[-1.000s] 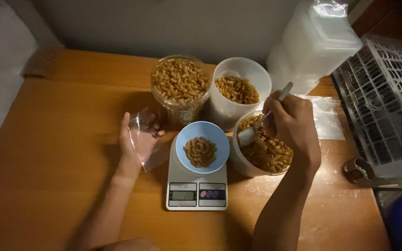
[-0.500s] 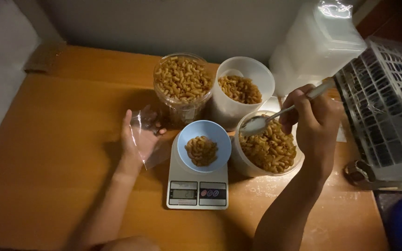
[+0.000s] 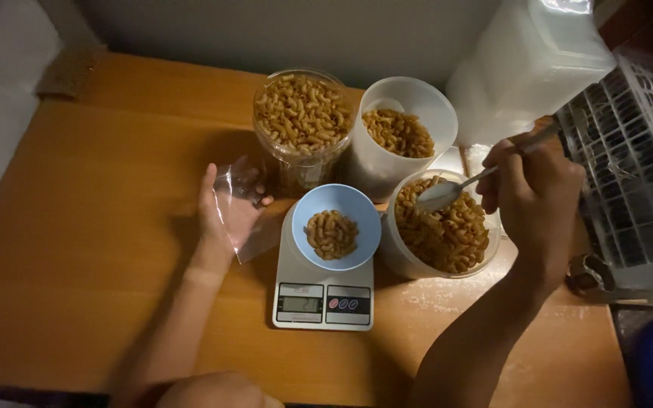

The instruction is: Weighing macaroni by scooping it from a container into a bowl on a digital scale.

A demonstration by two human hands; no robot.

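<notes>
Desk (image 3: 100,249) was wooden, lit warm, wall along the far edge. Big white plastic container (image 3: 527,72) stood far right, white slatted crate (image 3: 632,166) to its right at the desk edge. Three tubs of elbow pasta were clustered mid-desk: clear jar (image 3: 301,125) far left of the group, heaped full; white tub (image 3: 402,136) just right of it, touching or nearly so, partly filled; near-right tub (image 3: 441,225) close to full. Kitchen scale (image 3: 324,291) sat just left of that near-right tub, display facing me. Blue bowl (image 3: 335,227) sat on the scale with a small pile of pasta in it.

My right hand (image 3: 534,189) was closed around the handle of a spoon (image 3: 447,193); spoon bowl hovered over the far-left rim of the near-right tub, tilted; couldn't tell if it was loaded. My left hand (image 3: 224,208) was left of the scale, palm up, fingers loosely open, thumb pinching a small clear plastic bag (image 3: 247,211) that draped across the palm toward the scale. Some pale dust was on the desk right of the scale.
</notes>
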